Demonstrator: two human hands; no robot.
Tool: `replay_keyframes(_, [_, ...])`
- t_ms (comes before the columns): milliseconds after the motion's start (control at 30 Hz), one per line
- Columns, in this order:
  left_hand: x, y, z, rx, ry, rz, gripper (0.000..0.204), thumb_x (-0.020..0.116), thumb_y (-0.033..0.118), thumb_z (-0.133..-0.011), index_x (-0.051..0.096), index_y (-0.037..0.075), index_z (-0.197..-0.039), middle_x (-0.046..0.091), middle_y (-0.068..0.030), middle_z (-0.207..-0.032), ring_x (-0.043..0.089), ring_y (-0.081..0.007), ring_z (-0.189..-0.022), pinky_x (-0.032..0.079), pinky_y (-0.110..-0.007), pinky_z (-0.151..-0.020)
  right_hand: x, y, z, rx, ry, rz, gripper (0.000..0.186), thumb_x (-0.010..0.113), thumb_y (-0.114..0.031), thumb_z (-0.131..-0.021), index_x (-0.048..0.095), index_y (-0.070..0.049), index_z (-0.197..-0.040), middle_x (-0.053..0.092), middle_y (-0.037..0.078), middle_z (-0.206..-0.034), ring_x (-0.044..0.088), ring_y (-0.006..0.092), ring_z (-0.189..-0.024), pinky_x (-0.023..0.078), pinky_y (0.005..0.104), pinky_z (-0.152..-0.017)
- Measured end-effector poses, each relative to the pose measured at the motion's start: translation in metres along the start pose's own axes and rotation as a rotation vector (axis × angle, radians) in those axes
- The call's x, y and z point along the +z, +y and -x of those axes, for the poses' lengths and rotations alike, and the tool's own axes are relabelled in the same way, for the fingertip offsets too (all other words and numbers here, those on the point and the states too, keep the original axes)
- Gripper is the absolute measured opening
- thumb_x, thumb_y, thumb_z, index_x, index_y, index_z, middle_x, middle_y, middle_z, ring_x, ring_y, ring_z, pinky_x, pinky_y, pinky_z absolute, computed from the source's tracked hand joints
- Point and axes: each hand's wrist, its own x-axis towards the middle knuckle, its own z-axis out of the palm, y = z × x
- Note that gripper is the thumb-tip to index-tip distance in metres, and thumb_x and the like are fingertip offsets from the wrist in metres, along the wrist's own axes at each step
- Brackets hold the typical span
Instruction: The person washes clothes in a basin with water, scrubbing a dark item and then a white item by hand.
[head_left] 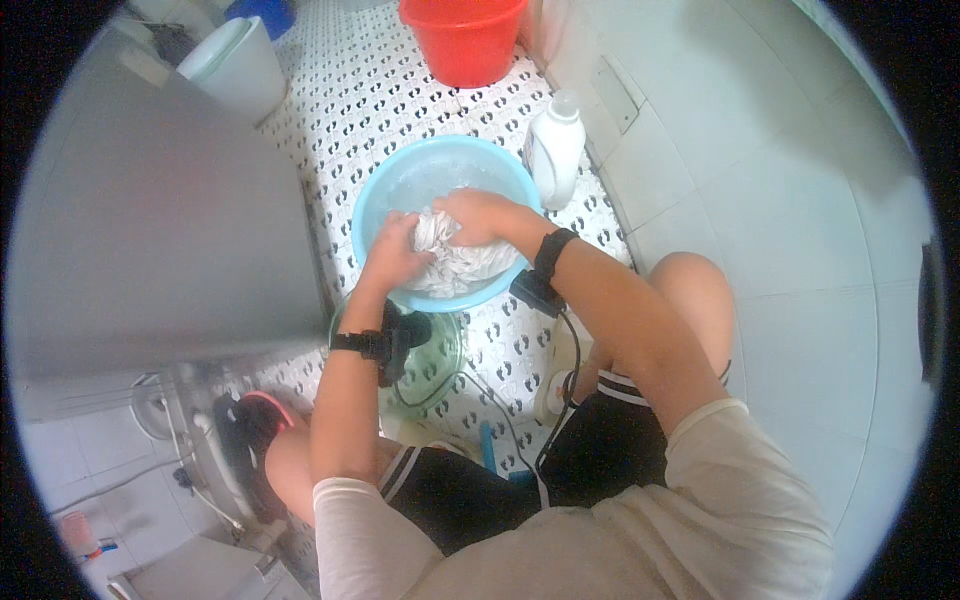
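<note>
A light blue basin stands on the floor in front of me, with a wet white cloth bunched up inside it. My left hand grips the cloth at its left side, fingers closed on the folds. From the right, my right hand is closed round the upper part of the same cloth. Both hands are inside the basin's rim, close together. Suds or water show in the far part of the basin. Folds hide some of my fingertips. Each wrist wears a black strap with a small device and cable.
A white bottle stands right of the basin, near the tiled wall. Farther off are a red bucket and a white bin. A clear green basin sits between my knees and the blue basin. A grey panel rises at left.
</note>
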Motion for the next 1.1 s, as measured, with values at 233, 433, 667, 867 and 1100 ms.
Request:
replay_keyframes(233, [-0.023, 0.040, 0.005, 0.090, 0.347, -0.020, 0.059, 0.083, 0.009, -0.068, 0.063, 0.008, -0.124, 0.055, -0.0174, -0.121, 0.061, -0.0380, -0.108, 0.052, -0.044, -0.090, -0.027, -0.032, 0.016, -0.032, 0.352, 0.064, 0.041, 0.067, -0.008, -0.077, 0.055, -0.005, -0.117, 0.059, 0.022, -0.114, 0.057, 0.0455, -0.107, 0.047, 0.0552, -0.092])
replay_keyframes(433, [-0.032, 0.050, 0.011, 0.146, 0.380, -0.112, 0.059, 0.084, 0.007, -0.066, 0.064, 0.011, -0.121, 0.053, -0.0158, -0.118, 0.062, -0.0372, -0.103, 0.053, -0.044, -0.086, -0.031, -0.038, 0.025, -0.102, 0.486, 0.155, 0.039, 0.065, -0.002, -0.076, 0.055, -0.006, -0.114, 0.059, 0.017, -0.112, 0.058, 0.0427, -0.104, 0.050, 0.0535, -0.087])
replay_keyframes(667, [0.001, 0.026, 0.020, 0.185, 0.215, -0.002, 0.066, 0.089, 0.001, -0.061, 0.062, 0.007, -0.122, 0.055, -0.0144, -0.118, 0.059, -0.0343, -0.109, 0.051, -0.041, -0.093, 0.019, -0.015, 0.034, -0.169, 0.539, 0.225, 0.041, 0.071, -0.009, -0.076, 0.059, -0.008, -0.115, 0.061, 0.014, -0.110, 0.059, 0.0374, -0.101, 0.052, 0.0502, -0.084])
replay_keyframes(867, [-0.002, 0.002, 0.030, 0.140, 0.061, -0.025, 0.061, 0.090, 0.035, -0.068, 0.068, 0.015, -0.121, 0.064, -0.0138, -0.122, 0.055, -0.0370, -0.114, 0.046, -0.045, -0.100, 0.032, 0.008, 0.051, -0.255, 0.373, -0.115, 0.053, 0.078, -0.031, -0.078, 0.059, -0.009, -0.123, 0.059, 0.017, -0.112, 0.059, 0.0378, -0.104, 0.051, 0.0483, -0.088])
replay_keyframes(1100, [0.021, -0.027, 0.012, 0.019, 0.000, -0.028, 0.095, 0.093, 0.046, -0.061, 0.055, 0.016, -0.143, 0.046, -0.0268, -0.143, 0.046, -0.0446, -0.129, 0.041, -0.049, -0.108, 0.033, 0.019, 0.042, 0.138, 0.318, 0.086, 0.094, 0.090, -0.045, -0.065, 0.048, -0.014, -0.143, 0.049, 0.019, -0.135, 0.047, 0.0439, -0.127, 0.048, 0.0509, -0.097])
